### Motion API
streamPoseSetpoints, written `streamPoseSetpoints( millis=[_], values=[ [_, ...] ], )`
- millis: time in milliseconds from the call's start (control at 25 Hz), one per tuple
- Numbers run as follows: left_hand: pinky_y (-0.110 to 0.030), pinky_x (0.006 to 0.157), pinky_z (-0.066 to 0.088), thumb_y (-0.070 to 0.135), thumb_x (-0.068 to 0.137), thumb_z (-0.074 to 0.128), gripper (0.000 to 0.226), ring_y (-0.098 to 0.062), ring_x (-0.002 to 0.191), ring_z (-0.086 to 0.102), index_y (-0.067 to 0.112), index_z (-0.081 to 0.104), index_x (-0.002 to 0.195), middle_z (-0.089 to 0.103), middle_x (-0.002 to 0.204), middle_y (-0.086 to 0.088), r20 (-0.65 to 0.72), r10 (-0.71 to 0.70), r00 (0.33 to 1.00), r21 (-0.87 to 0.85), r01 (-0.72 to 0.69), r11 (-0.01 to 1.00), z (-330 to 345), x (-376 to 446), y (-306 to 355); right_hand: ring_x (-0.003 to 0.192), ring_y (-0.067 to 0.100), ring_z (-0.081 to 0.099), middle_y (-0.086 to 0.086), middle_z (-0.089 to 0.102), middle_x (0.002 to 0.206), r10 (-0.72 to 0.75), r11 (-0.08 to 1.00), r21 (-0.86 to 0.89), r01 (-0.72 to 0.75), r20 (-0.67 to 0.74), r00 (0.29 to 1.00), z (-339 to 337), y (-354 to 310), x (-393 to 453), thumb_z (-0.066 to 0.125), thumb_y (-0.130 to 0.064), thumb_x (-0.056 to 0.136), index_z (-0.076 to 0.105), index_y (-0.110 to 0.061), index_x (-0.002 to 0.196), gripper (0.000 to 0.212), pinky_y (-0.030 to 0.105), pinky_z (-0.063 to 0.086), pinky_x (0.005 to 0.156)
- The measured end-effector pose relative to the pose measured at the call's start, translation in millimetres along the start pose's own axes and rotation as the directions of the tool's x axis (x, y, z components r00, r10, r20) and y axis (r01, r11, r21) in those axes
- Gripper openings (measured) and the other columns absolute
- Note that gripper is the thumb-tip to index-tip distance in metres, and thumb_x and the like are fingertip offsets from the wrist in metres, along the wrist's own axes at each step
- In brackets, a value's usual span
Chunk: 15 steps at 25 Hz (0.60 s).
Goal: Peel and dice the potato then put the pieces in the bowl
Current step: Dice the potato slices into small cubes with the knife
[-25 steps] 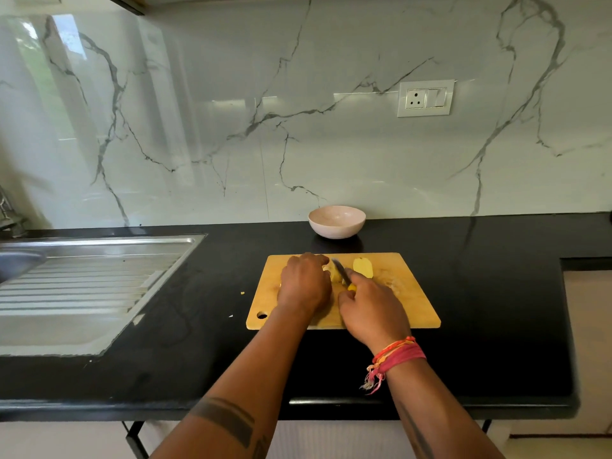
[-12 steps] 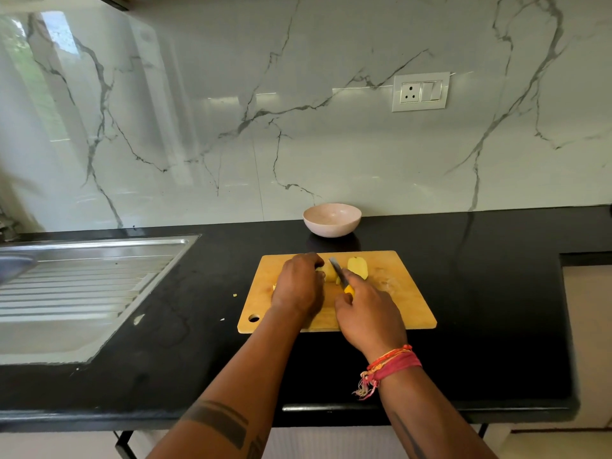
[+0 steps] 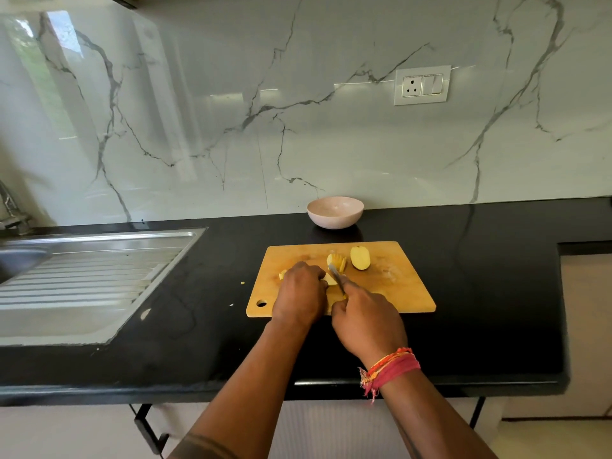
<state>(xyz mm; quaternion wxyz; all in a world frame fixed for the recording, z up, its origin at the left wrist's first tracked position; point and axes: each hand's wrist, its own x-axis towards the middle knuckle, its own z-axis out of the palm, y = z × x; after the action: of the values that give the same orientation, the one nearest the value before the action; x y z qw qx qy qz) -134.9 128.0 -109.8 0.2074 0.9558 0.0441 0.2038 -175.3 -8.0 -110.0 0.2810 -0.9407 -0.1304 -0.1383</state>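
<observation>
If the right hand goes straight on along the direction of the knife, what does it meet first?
Probably the sliced potato piece, just beyond the knife that the right hand grips. Further on stands the bowl, though depth is unclear.

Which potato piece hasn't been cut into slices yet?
The potato half farthest right on the board, smooth and whole. The sliced piece beside it shows cut lines, and the left hand covers the one being cut.
</observation>
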Motion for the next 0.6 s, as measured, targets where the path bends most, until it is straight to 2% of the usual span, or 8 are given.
streamPoseSetpoints(
  millis=[160,400,600],
  values=[
    [-0.032,0.1,0.046,0.029,0.099,0.064,0.035,-0.021,0.115,0.058,0.019,0.066,0.132,0.06,0.128,-0.007,0.022,0.005,1.0,-0.039,-0.004,0.999,0.2,-1.4,0.5,0.082,0.021,0.066,0.0,0.072,0.092,-0.009,1.0,-0.015,0.009,0.011,1.0,-1.4,0.5,1.7,0.046,-0.03,0.097,0.041,-0.036,0.153,0.057,0.03,0.047,0.062],
    [-0.033,0.097,0.05,0.027,0.1,0.062,0.028,-0.02,0.108,0.059,0.022,0.071,0.126,0.061,0.123,-0.005,0.025,0.002,1.0,-0.023,-0.002,1.0,2.2,3.2,0.3,0.099,0.024,0.067,0.0,0.073,0.112,-0.029,0.999,-0.027,0.031,0.048,0.998,-2.2,3.0,13.6,0.048,-0.032,0.095,0.047,-0.036,0.15,0.055,0.035,0.056,0.077],
    [-0.029,0.092,0.051,0.024,0.1,0.062,0.024,-0.016,0.104,0.061,0.025,0.074,0.121,0.067,0.117,-0.001,0.017,0.028,0.999,-0.009,-0.028,1.0,3.7,6.0,-3.4,0.102,0.026,0.067,0.001,0.072,0.115,-0.051,0.998,-0.028,0.053,0.079,0.996,-2.9,2.4,17.5,0.049,-0.03,0.094,0.051,-0.036,0.145,0.051,0.036,0.055,0.08]
  ],
)
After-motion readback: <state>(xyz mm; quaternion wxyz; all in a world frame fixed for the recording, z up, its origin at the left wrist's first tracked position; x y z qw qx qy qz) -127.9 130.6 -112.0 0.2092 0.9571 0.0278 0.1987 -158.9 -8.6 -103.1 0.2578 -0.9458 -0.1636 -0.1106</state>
